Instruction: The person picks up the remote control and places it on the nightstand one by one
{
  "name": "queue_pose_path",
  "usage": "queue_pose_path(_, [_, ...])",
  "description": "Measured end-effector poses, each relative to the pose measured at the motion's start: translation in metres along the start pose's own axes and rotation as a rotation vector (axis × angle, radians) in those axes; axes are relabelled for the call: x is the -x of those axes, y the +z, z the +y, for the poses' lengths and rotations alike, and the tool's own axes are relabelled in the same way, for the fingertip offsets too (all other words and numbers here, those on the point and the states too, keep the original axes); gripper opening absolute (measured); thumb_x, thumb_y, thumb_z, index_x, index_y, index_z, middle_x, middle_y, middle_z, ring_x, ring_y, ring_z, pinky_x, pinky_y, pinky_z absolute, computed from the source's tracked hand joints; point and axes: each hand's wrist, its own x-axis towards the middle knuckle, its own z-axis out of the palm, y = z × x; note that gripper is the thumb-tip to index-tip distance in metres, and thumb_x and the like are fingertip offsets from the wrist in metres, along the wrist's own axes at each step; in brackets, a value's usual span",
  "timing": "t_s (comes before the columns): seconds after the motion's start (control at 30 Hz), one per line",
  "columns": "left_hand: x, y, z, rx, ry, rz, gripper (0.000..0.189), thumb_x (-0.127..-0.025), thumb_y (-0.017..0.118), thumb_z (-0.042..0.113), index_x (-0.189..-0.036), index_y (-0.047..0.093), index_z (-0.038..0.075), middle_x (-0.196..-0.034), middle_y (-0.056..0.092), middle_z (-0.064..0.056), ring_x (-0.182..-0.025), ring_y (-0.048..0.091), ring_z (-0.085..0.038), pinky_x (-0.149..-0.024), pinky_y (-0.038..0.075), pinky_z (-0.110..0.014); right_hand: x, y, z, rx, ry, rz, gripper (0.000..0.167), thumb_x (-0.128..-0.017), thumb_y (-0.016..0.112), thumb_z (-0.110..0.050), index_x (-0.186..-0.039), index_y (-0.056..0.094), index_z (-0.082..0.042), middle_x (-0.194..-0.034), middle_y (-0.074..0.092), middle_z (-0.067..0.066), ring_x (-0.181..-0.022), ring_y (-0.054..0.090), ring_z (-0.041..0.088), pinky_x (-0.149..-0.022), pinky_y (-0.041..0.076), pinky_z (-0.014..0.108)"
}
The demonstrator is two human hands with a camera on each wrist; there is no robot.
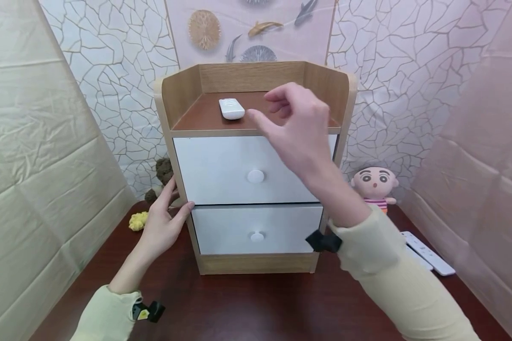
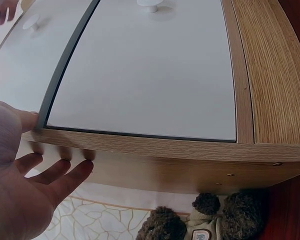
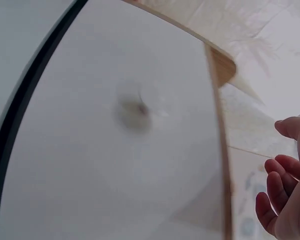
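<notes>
A wood-trimmed cabinet [image 1: 258, 264] has an upper white drawer [image 1: 217, 166] and a lower white drawer [image 1: 222, 227], both pushed in, each with a round knob. On its brown top lies a white oblong object [image 1: 231, 109] that looks like a remote control. My left hand [image 1: 162, 225] steadies the cabinet's left edge; its fingers [image 2: 70, 182] lie fairly straight against the side panel, with the thumb at the front edge. My right hand [image 1: 298, 125] hovers before the top, thumb and fingers apart and loosely bent, holding nothing. Its thumb appears close to the white object.
Right of the cabinet sits a plush doll [image 1: 375, 184], with a white power strip [image 1: 428, 253] nearer me. Dark brown plush toys [image 2: 205, 220] stand beside the left panel, near a yellow crumpled item [image 1: 138, 221]. Fabric walls [image 1: 473, 166] close in both sides of the dark red table [image 1: 256, 308].
</notes>
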Motion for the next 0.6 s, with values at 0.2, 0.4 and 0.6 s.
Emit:
queue_pose_path(0.2, [0.001,0.002,0.000,0.008,-0.006,0.000,0.073,-0.101,0.064,0.003,-0.163,0.024,0.006,-0.155,0.044,-0.019,-0.134,0.051,-0.040,-0.091,0.056,-0.050,0.017,-0.056,0.015,0.065,-0.111,0.052,0.030,-0.087,0.083,-0.012,-0.103,0.071,0.010,-0.091,0.073,0.018,-0.080,0.065,0.015,-0.076,0.051,0.017])
queue_pose_path(0.4, [0.003,0.000,0.000,0.000,0.001,0.009,0.073,-0.101,0.064,0.001,-0.163,0.025,0.004,-0.155,0.043,-0.020,-0.133,0.051,-0.042,-0.090,0.055,-0.053,0.046,-0.119,0.042,0.221,0.213,0.047,0.034,-0.087,0.083,-0.024,-0.114,0.076,-0.004,-0.093,0.073,-0.001,-0.084,0.058,-0.002,-0.076,0.041,0.015])
queue_pose_path(0.6, [0.001,0.000,-0.001,-0.004,0.012,0.007,0.073,-0.101,0.064,0.001,-0.162,0.025,0.003,-0.156,0.043,-0.020,-0.133,0.051,-0.042,-0.091,0.055,-0.051,0.075,-0.175,0.075,0.297,0.518,0.012,0.027,-0.089,0.082,-0.029,-0.113,0.073,-0.021,-0.090,0.061,-0.029,-0.081,0.058,-0.008,-0.072,0.042,0.006])
